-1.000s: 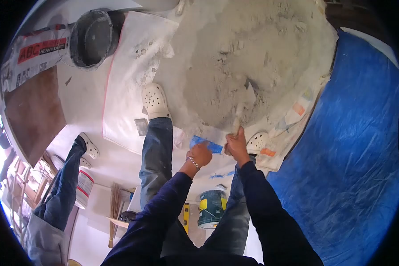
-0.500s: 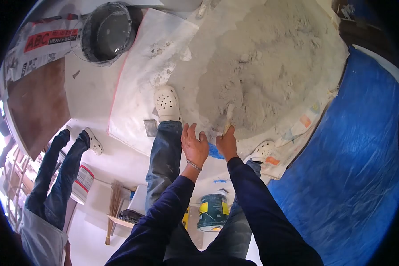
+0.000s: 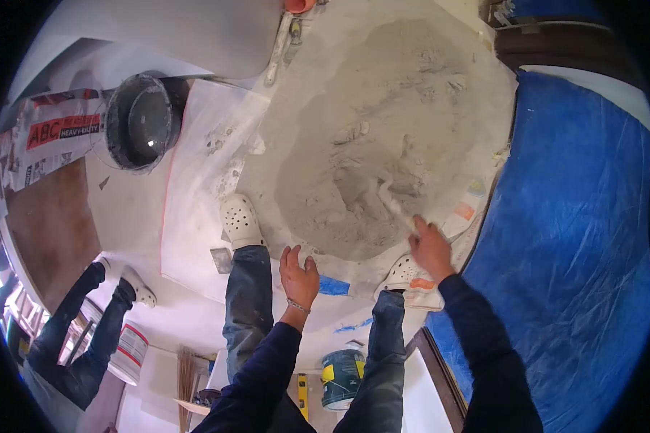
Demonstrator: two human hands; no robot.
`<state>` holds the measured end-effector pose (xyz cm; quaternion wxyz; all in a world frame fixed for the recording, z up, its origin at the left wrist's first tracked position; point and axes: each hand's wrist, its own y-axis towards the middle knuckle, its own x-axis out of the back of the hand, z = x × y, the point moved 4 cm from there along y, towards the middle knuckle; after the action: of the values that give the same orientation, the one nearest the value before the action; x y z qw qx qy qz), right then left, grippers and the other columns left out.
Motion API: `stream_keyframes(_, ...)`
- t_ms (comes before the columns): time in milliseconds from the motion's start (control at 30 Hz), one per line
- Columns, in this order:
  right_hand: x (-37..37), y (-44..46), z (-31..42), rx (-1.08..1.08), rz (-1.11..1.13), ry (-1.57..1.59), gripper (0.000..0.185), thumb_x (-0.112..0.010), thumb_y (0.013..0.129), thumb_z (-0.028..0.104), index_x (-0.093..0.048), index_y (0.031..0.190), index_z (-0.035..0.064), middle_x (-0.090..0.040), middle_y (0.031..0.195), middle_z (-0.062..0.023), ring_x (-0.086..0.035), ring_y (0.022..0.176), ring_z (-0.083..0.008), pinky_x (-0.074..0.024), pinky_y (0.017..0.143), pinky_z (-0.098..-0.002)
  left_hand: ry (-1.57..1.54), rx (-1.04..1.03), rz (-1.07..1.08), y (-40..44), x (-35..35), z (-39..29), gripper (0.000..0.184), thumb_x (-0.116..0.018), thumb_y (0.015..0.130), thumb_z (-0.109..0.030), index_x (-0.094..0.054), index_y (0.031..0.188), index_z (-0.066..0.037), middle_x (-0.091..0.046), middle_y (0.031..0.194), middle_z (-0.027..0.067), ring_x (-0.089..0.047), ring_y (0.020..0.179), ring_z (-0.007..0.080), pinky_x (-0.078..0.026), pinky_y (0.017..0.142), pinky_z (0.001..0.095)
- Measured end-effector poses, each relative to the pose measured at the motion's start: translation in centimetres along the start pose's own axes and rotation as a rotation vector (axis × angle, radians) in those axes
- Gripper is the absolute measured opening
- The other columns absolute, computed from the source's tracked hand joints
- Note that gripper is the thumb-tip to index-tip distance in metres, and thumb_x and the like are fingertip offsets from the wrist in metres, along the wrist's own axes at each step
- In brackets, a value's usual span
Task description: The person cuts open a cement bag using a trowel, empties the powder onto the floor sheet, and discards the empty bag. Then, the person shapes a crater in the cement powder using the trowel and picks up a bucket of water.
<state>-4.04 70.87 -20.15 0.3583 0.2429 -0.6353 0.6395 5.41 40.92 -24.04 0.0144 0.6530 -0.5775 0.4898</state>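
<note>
A wide pile of grey powder (image 3: 383,94), like dry cement, lies on a pale sheet (image 3: 202,173) in front of me. My right hand (image 3: 431,249) is closed around a trowel (image 3: 391,202) with a light handle. The trowel's head is down in the powder at the near side of the pile, and its blade is partly hidden. My left hand (image 3: 300,278) hangs above the sheet with its fingers apart, holding nothing. It is nearest to my left shoe and a blue patch (image 3: 334,286) on the sheet.
A black bucket (image 3: 141,119) with grey contents stands at left beside an ABC sack (image 3: 61,133). Blue plastic sheeting (image 3: 556,252) covers the right side. A green bucket (image 3: 341,379) is behind my feet. Another person's legs (image 3: 97,339) are at left. Tools (image 3: 278,50) lie at the far edge.
My right hand has moved right with the trowel, and the trowel now slants through the powder. The view has shifted, bringing more of the far side into sight. My left hand stays open.
</note>
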Motion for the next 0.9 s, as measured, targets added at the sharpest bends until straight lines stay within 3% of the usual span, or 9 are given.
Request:
stream_keyframes(133,6.0,5.6,-0.9,0.142,-0.068,-0.162,0.037,-0.059,0.086,0.034,-0.055,0.115,0.0122,-0.061,0.080,-0.0168,-0.063,0.075,-0.0345,-0.0493,0.064,-0.0453,0.017,-0.028,0.010,-0.2,-0.7,-0.8,0.041,-0.062,0.081,-0.014,-0.053,0.118,-0.001,-0.047,0.128,0.0259,-0.044,0.119,0.0407,-0.036,0.100,0.0455)
stream_keyframes(200,6.5,8.3,-1.4,0.214,-0.055,-0.227,0.036,-0.057,0.087,0.036,-0.057,0.114,0.0113,-0.062,0.079,-0.0169,-0.064,0.076,-0.0340,-0.0491,0.064,-0.0447,0.015,0.001,0.023,-0.3,-1.0,-1.1,0.041,-0.062,0.080,-0.014,-0.053,0.118,-0.001,-0.048,0.126,0.0262,-0.044,0.119,0.0410,-0.037,0.100,0.0456)
stream_keyframes(267,6.1,10.9,-1.1,0.307,-0.152,-0.282,0.029,-0.056,0.087,0.038,-0.060,0.099,0.0121,-0.063,0.071,-0.0145,-0.064,0.070,-0.0312,-0.0496,0.064,-0.0421,0.017,-0.015,0.017,-0.4,-1.3,-1.1,0.041,-0.062,0.080,-0.014,-0.053,0.118,0.000,-0.048,0.126,0.0264,-0.044,0.119,0.0411,-0.037,0.100,0.0458)
stream_keyframes(367,6.2,14.0,-1.5,0.306,-0.143,-0.349,0.029,-0.055,0.087,0.039,-0.059,0.095,0.0121,-0.063,0.072,-0.0137,-0.065,0.071,-0.0310,-0.0498,0.062,-0.0424,0.027,-0.047,0.014,-0.5,-1.8,-0.7,0.041,-0.063,0.080,-0.014,-0.053,0.117,0.000,-0.049,0.125,0.0268,-0.045,0.118,0.0412,-0.037,0.099,0.0460)
stream_keyframes(900,11.4,21.3,-5.7,0.224,-0.251,-0.471,0.031,-0.053,0.088,0.043,-0.059,0.099,0.0147,-0.063,0.081,-0.0138,-0.065,0.073,-0.0338,-0.0500,0.061,-0.0453,0.046,-0.036,0.044,-0.1,-2.4,-0.5,0.040,-0.064,0.080,-0.016,-0.054,0.115,0.001,-0.051,0.123,0.0248,-0.047,0.117,0.0391,-0.038,0.099,0.0447)
